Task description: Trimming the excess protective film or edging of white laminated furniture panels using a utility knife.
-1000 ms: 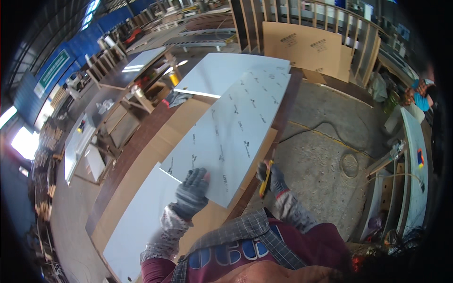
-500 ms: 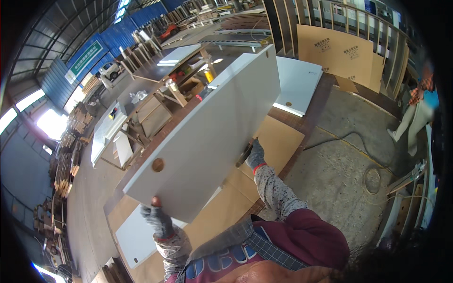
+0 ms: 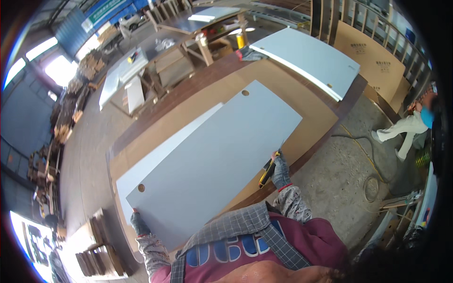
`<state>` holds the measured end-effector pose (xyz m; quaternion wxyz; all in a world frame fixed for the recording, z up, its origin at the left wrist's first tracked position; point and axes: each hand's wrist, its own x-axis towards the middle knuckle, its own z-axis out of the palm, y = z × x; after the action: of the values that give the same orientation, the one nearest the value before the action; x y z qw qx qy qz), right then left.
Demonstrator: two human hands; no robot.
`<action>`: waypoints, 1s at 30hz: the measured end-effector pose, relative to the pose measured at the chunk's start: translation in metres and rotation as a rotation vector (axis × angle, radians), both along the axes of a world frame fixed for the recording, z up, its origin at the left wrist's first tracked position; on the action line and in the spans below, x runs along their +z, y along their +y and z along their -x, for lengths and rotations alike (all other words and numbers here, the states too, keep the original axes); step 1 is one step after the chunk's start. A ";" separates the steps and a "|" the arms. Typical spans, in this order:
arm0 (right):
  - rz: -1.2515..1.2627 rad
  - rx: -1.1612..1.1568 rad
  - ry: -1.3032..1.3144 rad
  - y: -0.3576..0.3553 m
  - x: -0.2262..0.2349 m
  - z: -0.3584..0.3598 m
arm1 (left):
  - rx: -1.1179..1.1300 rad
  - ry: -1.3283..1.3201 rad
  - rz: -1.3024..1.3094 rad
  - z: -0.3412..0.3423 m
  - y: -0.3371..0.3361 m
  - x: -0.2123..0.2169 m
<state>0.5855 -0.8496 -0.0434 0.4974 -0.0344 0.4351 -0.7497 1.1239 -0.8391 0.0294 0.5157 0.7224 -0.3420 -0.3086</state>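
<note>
A long pale grey panel [image 3: 212, 151] with a round hole near each of two corners lies over another white panel [image 3: 165, 155], which shows along its far left side. My left hand [image 3: 140, 223], in a grey glove with bare fingertips, grips the near left edge of the upper panel. At the panel's right edge, my right hand [image 3: 280, 170] is closed round a yellow and black utility knife [image 3: 267, 173], its thin blade end pointing away. Whether the right fingers also touch the panel is hard to make out.
Brown cardboard [image 3: 311, 101] covers the dark tabletop [image 3: 352, 96]. White panels [image 3: 311, 56] lie stacked at the far right, a grey glove [image 3: 252, 55] beside them. Beyond stand workbenches [image 3: 207, 21]. A hose [image 3: 354, 137] crosses the floor, and another person [image 3: 408, 125] is at the right.
The upper panel has come down from a steep tilt to lie nearly flat over the white panel. Both hands have lowered with it, and my view has turned left.
</note>
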 end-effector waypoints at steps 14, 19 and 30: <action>-0.171 0.513 0.264 0.035 0.000 -0.124 | -0.102 -0.105 -0.065 -0.194 -0.051 -0.018; -0.190 0.503 0.289 0.029 0.002 -0.126 | -0.373 -1.104 -0.411 -0.205 -0.056 -0.049; -0.227 0.266 0.404 0.025 -0.002 -0.091 | 0.454 0.153 0.265 -0.133 0.019 -0.099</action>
<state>0.6767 -0.8250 -0.0457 0.4953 -0.1842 0.5985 -0.6021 1.2573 -0.8202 -0.0697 0.6862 0.6812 -0.1688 -0.1915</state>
